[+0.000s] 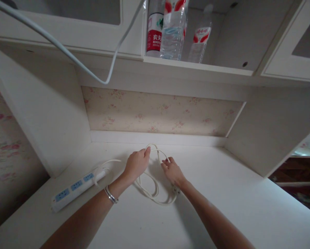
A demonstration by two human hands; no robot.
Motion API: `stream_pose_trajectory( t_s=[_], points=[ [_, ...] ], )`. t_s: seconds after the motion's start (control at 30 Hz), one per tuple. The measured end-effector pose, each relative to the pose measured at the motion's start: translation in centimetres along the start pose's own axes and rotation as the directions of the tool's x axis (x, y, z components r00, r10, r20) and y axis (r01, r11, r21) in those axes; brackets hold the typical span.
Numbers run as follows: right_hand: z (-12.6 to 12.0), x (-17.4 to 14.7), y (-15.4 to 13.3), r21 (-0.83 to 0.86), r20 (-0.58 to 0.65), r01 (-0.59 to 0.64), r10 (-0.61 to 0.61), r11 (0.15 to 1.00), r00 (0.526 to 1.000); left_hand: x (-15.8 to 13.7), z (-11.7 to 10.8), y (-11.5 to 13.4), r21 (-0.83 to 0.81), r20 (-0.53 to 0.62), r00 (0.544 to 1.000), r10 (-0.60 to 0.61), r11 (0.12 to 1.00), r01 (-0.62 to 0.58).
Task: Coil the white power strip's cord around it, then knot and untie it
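A white power strip (74,199) with blue socket panels lies slantwise at the left of the white desktop. Its cream cord (155,197) rests in loose loops in the middle. My left hand (136,163) is closed, pinching the cord between thumb and fingers at the top of a loop. To its right, my right hand (172,171) has its fingers curled round another stretch of the same loop. Part of the coil passes under my right wrist, where the cord's end is mostly hidden.
Overhead, an open cupboard shelf (196,66) holds a red-labelled bottle (154,34) and clear water bottles (172,41). A thick white cable (66,52) hangs down in front at upper left. White side panels (269,128) and a floral-papered back wall (155,110) enclose the desk.
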State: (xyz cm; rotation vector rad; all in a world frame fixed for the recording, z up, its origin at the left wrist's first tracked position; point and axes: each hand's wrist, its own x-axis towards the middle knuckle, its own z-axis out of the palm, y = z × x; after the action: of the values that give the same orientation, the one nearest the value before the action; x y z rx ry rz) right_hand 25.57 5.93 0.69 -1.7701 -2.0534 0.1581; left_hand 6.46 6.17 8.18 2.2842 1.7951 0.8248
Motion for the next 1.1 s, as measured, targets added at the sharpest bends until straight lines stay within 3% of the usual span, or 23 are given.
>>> stream_pose_trajectory(
  t_s=[0.1, 0.2, 0.3, 0.4, 0.47, 0.7, 0.77, 0.83, 0.9, 0.93, 0.97, 1.0, 1.1],
  points=[
    [-0.4, 0.0, -0.7, -0.165, 0.063, 0.025, -0.015, 0.986, 0.998, -0.2, -0.2, 0.0, -0.006, 0.005, 1.000, -0.011, 1.000, 0.011],
    [-0.9, 0.0, -1.5, -0.344, -0.060, 0.023, -0.046, 0.939, 0.997, -0.3, -0.2, 0.1, 0.014, 0.017, 1.000, -0.016, 1.000, 0.016],
    [-1.5, 0.6, -2.6, -0.390, -0.155, -0.063, 0.002, 0.919, 0.988, -0.4, 0.2, 0.7, 0.049, 0.049, 0.999, -0.023, 0.999, 0.021],
    [-2.0, 2.2, -3.6, -0.240, -0.038, -0.182, 0.178, 0.954, 0.983, -0.9, 0.8, 1.9, 0.073, 0.049, 0.998, 0.027, 0.997, -0.030],
    [-2.4, 3.4, -3.8, -0.136, 0.054, -0.224, 0.233, 0.965, 0.971, -1.3, 1.1, 2.6, 0.083, 0.038, 0.996, 0.077, 0.993, -0.080],
    [-5.2, 3.8, -2.8, 0.231, 0.238, -0.089, 0.032, 0.969, 0.971, -1.6, 1.4, 2.5, 0.076, 0.028, 0.991, 0.132, 0.988, -0.134],
    [-5.7, 2.9, -2.6, 0.504, 0.239, -0.058, -0.075, 0.862, 0.968, -1.3, 1.4, 2.3, 0.081, -0.015, 0.994, 0.107, 0.991, -0.106],
    [-5.9, 2.1, -2.6, 0.792, 0.206, -0.081, -0.140, 0.605, 0.969, -0.9, 1.4, 2.2, 0.083, -0.053, 0.995, 0.090, 0.993, -0.085],
    [-6.2, 1.5, -2.6, 0.917, 0.204, -0.146, -0.120, 0.371, 0.972, -0.6, 1.5, 2.0, 0.086, -0.079, 0.993, 0.088, 0.993, -0.081],
    [-6.5, 1.3, -2.4, 0.926, 0.233, -0.189, -0.100, 0.327, 0.967, -0.4, 1.5, 1.8, 0.091, -0.089, 0.992, 0.094, 0.992, -0.086],
    [-6.9, 1.1, -2.2, 0.910, 0.271, -0.230, -0.072, 0.346, 0.960, -0.3, 1.5, 1.5, 0.100, -0.098, 0.990, 0.102, 0.991, -0.092],
    [-7.3, 1.0, -1.7, 0.869, 0.297, -0.255, -0.036, 0.423, 0.954, -0.1, 1.6, 1.1, 0.113, -0.109, 0.988, 0.109, 0.989, -0.097],
    [-9.0, 1.0, 0.7, 0.588, 0.269, -0.206, 0.051, 0.782, 0.962, 0.5, 1.4, -0.8, 0.160, -0.130, 0.984, 0.120, 0.982, -0.099]
  ],
)
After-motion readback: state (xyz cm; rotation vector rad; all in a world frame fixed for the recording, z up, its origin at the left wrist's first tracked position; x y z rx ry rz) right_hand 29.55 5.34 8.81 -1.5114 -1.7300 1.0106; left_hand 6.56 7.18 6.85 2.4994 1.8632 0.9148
